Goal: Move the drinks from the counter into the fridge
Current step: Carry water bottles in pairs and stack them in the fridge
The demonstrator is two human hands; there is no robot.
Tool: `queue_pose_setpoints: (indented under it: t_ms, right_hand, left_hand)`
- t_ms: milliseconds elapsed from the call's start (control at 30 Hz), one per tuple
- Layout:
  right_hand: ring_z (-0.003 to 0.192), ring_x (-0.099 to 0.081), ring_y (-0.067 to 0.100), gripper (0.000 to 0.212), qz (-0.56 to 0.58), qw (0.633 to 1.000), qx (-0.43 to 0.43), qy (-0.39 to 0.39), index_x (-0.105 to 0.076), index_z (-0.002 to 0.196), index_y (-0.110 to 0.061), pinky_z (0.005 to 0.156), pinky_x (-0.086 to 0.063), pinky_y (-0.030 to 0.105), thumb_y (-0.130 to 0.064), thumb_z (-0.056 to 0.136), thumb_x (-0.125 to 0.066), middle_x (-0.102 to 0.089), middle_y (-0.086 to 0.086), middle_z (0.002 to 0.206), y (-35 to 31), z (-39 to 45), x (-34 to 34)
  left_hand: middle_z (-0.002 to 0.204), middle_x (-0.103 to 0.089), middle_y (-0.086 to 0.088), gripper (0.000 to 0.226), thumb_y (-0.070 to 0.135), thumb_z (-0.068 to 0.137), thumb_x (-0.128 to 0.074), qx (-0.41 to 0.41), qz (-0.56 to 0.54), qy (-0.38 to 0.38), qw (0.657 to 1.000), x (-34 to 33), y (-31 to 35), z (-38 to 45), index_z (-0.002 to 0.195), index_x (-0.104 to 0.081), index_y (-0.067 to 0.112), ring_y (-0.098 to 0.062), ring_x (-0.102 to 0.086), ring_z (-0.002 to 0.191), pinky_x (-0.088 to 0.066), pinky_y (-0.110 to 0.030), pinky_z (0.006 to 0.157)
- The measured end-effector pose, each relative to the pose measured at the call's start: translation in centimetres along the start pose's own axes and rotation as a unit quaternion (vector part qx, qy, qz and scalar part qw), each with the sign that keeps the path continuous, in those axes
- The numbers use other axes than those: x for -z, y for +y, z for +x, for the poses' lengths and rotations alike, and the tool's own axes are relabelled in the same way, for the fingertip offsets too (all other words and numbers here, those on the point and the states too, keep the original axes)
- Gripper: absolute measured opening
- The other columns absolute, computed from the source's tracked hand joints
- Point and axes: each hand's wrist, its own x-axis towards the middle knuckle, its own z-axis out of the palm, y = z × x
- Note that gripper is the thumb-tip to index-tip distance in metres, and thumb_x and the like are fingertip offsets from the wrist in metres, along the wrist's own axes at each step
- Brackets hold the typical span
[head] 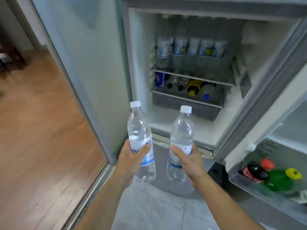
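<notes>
Step in hand: carrying to the open fridge [142, 67]. Left hand [132, 156] grip wraps one water bottle [140, 138]; right hand [191, 161] grip wraps a second bottle [181, 140], both upright before the compartment. Upper shelf [192, 77] appears full; next move calls for finding free space.

Water bottles in hand: two, left one [141, 140], right one [181, 141]
Upper-shelf bottles [191, 47]: five
Door-rack bottles [272, 175]: three
</notes>
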Motion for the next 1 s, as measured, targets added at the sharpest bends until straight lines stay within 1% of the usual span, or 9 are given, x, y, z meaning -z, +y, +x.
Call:
queue_pose_setpoints:
  t_ms: [67, 167, 333, 533, 700, 800, 867, 933, 1000]
  right_hand:
    - [0.084, -0.072, 0.010, 0.040, 0.008, 0.999, 0.021, 0.039, -0.068, 0.101, -0.027, 0.067, -0.056, 0.020, -0.042, 0.065, -0.077, -0.076, -0.008, 0.092, -2.0, 2.5, 0.4]
    - [0.088, -0.072, 0.014, 0.034, 0.027, 0.995, 0.061, 0.079, -0.069, 0.099, -0.028, 0.078, -0.058, 0.032, -0.040, 0.069, -0.076, -0.076, -0.006, 0.094, -4.8, 6.4, 1.3]
    - [0.089, -0.072, 0.005, 0.035, 0.072, 0.981, 0.111, 0.140, -0.066, 0.100, -0.036, 0.079, -0.056, 0.029, -0.040, 0.069, -0.080, -0.075, -0.015, 0.095, -9.0, 12.4, 2.4]
    - [0.085, -0.070, 0.002, 0.037, 0.097, 0.958, 0.141, 0.229, -0.060, 0.100, -0.035, 0.083, -0.059, 0.034, -0.029, 0.074, -0.085, -0.072, -0.016, 0.091, -12.9, 18.7, 3.6]
    - [0.092, -0.069, 0.004, 0.030, 0.078, 0.942, 0.179, 0.274, -0.061, 0.099, -0.035, 0.084, -0.058, 0.032, -0.026, 0.079, -0.082, -0.072, -0.016, 0.096, -15.3, 23.8, 5.2]
    - [0.097, -0.066, 0.000, 0.038, 0.065, 0.938, 0.181, 0.290, -0.060, 0.112, -0.036, 0.079, -0.054, 0.017, -0.037, 0.080, -0.080, -0.069, -0.020, 0.102, -17.0, 27.0, 5.7]
    - [0.101, -0.061, 0.004, 0.050, 0.050, 0.934, 0.188, 0.301, -0.054, 0.126, -0.027, 0.076, -0.048, 0.012, -0.037, 0.082, -0.078, -0.064, -0.016, 0.108, -18.1, 29.2, 6.1]
    - [0.104, -0.057, 0.007, 0.058, 0.040, 0.932, 0.187, 0.306, -0.049, 0.132, -0.023, 0.073, -0.043, 0.011, -0.035, 0.084, -0.078, -0.061, -0.011, 0.115, -18.7, 31.3, 6.7]
    - [0.112, -0.056, 0.011, 0.065, 0.032, 0.936, 0.175, 0.303, -0.045, 0.137, -0.021, 0.084, -0.047, 0.019, -0.036, 0.083, -0.077, -0.058, -0.005, 0.127, -18.8, 33.3, 7.2]
  left_hand:
    - [0.108, -0.073, -0.007, 0.045, 0.030, 0.076, -0.077, -0.026, 0.014, -0.015, 0.999, -1.6, 1.6, 3.0, 0.118, -0.062, 0.020, -0.030, -0.069, 0.102, -0.057, -0.044, 0.088]
    - [0.100, -0.074, 0.004, 0.038, 0.026, 0.077, -0.081, -0.064, 0.028, -0.024, 0.997, -3.7, 4.1, 7.3, 0.110, -0.062, 0.028, -0.018, -0.072, 0.094, -0.057, -0.027, 0.074]
    - [0.099, -0.074, 0.012, 0.043, 0.038, 0.068, -0.080, -0.110, 0.056, -0.038, 0.992, -6.6, 8.2, 13.8, 0.107, -0.061, 0.034, -0.006, -0.071, 0.090, -0.055, -0.020, 0.072]
    - [0.087, -0.074, 0.009, 0.037, 0.023, 0.076, -0.084, -0.158, 0.069, -0.035, 0.984, -9.6, 11.3, 20.8, 0.105, -0.061, 0.025, -0.007, -0.070, 0.074, -0.053, -0.017, 0.056]
    - [0.092, -0.071, -0.010, 0.039, 0.019, 0.077, -0.084, -0.176, 0.055, -0.050, 0.982, -12.6, 13.1, 26.2, 0.107, -0.059, 0.016, -0.026, -0.064, 0.072, -0.048, -0.034, 0.062]
    - [0.092, -0.073, 0.007, 0.037, 0.021, 0.077, -0.084, -0.205, 0.066, -0.039, 0.976, -14.2, 14.4, 29.0, 0.105, -0.060, 0.021, -0.008, -0.070, 0.079, -0.052, -0.024, 0.062]
    - [0.087, -0.070, 0.017, 0.033, 0.017, 0.079, -0.082, -0.233, 0.066, -0.040, 0.969, -15.1, 15.1, 31.1, 0.102, -0.060, 0.024, 0.004, -0.067, 0.077, -0.052, -0.017, 0.062]
    - [0.099, -0.069, 0.008, 0.037, 0.017, 0.081, -0.080, -0.246, 0.071, -0.055, 0.965, -16.1, 15.7, 33.2, 0.111, -0.058, 0.018, -0.005, -0.067, 0.086, -0.053, -0.022, 0.068]
    - [0.111, -0.067, -0.001, 0.046, 0.018, 0.082, -0.079, -0.253, 0.075, -0.071, 0.962, -17.0, 15.9, 35.2, 0.120, -0.055, 0.015, -0.014, -0.066, 0.096, -0.053, -0.021, 0.071]
